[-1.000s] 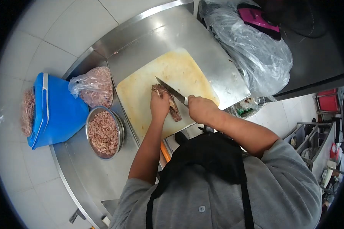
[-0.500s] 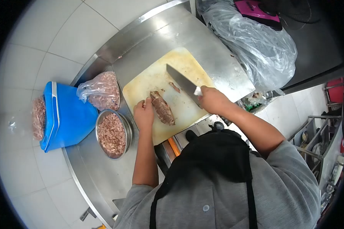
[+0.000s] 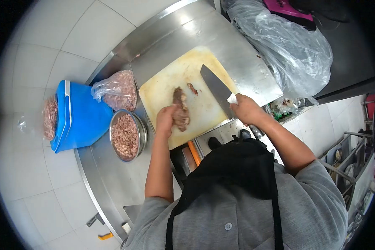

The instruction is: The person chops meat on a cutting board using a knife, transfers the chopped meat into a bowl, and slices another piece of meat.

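Observation:
My left hand (image 3: pixel 165 120) grips the left side of a long brown piece of meat (image 3: pixel 180 109), which is blurred by motion over the yellowed cutting board (image 3: pixel 157 89). My right hand (image 3: pixel 246 110) is closed round the handle of a large knife (image 3: pixel 216 86). Its wide blade points up and to the left over the right part of the board, apart from the meat. A small cut strip of meat (image 3: pixel 192 88) lies on the board between the blade and the large piece.
Left of the board are a metal bowl of chopped meat (image 3: pixel 126 136), a clear bag of chopped meat (image 3: pixel 120 90) and a blue cooler (image 3: pixel 80 114). A big plastic bag (image 3: pixel 287 54) lies at the upper right. Below it is a container with green scraps (image 3: pixel 284 109).
The knife has moved right, away from the large piece. A small strip now lies apart on the board. My left hand let go of the large piece, then took hold of it again.

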Demonstrator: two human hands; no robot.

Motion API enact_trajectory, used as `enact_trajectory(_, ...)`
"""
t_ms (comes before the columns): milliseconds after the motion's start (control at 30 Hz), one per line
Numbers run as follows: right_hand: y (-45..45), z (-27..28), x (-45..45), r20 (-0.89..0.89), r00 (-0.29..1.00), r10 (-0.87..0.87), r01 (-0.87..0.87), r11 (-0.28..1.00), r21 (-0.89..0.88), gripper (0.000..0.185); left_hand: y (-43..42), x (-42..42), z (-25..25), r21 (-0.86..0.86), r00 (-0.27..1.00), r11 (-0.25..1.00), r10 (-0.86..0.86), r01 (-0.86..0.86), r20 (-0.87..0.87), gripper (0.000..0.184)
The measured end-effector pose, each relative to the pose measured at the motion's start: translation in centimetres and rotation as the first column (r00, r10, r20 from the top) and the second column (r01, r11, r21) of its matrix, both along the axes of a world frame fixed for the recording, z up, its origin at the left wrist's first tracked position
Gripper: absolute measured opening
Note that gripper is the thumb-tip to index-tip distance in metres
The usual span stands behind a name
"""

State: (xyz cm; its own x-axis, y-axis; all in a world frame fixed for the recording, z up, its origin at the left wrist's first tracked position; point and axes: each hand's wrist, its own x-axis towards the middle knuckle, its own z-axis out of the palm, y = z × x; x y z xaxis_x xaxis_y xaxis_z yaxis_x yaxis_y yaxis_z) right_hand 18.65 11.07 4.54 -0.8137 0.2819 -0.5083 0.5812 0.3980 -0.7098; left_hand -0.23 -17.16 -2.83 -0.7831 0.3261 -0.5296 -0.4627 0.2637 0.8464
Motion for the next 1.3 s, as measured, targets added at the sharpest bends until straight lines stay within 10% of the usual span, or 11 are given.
enact_trajectory(33,-0.3,0.1,-0.1,0.006,1.0,0.027,-0.027,1.0,-0.007,0.034,0.8,0.7,-1.0,-0.267,0.987,0.96,-0.117,0.085,-0.109,0.054)
enact_trajectory(133,-1.3,-1.8,-0.6,-0.092,0.988,0.121,-0.108,0.985,0.137,0.034,1.9,1.8,-2.2,-0.315,0.948,0.949,-0.095,-0.006,-0.305,0.056)
enact_trajectory(333,-3.9,0.6,-0.2,-0.107,0.963,0.246,-0.202,0.927,0.317,0.027,5.1,4.2,-0.4,0.019,0.99,0.993,0.117,-0.116,-0.073,0.071)
enact_trajectory(467,-5.3,0.4,-0.4,-0.008,0.947,0.322,-0.299,0.889,0.346,0.024,6.2,2.9,-1.0,-0.169,0.988,0.977,0.115,-0.131,-0.1,0.067)
enact_trajectory(533,-6.1,0.4,-0.8,0.039,0.942,0.333,-0.326,0.883,0.337,0.023,6.5,2.2,-2.5,-0.432,0.869,0.875,-0.025,-0.22,-0.494,0.06)
enact_trajectory(633,-7.1,0.8,-1.0,0.055,0.937,0.345,-0.341,0.867,0.364,0.025,6.6,2.5,-2.8,-0.402,0.809,0.884,-0.046,-0.241,-0.587,0.061)
enact_trajectory(1100,-10.7,1.6,-3.5,0.17,0.95,0.263,-0.312,0.832,0.459,0.014,6.6,2.8,-3.5,-0.266,0.837,0.946,0.01,-0.185,-0.547,0.058)
enact_trajectory(1300,-9.7,-1.5,-8.0,-0.047,0.958,0.282,-0.232,0.863,0.449,0.019,6.2,2.8,-4.2,-0.27,0.87,0.95,0.003,-0.156,-0.492,0.054)
